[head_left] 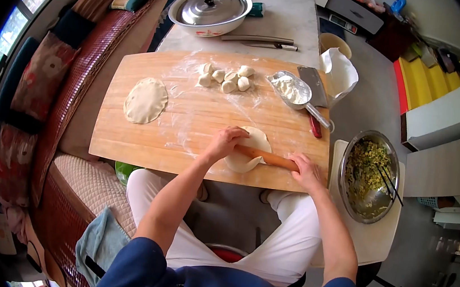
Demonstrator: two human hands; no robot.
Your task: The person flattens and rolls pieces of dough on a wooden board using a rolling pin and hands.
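One pale dough round (pixel 257 139) | edge lifted | underside apparently floured

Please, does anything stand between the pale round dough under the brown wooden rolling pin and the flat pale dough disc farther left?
Yes: the left hand, at the left end of the rolling pin, is in the way. Beyond it, up to the dough disc, only the floury light wooden board is visible.

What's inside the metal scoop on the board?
The metal scoop holds white flour, heaped toward one side. The flour hides the scoop's bottom beneath it.
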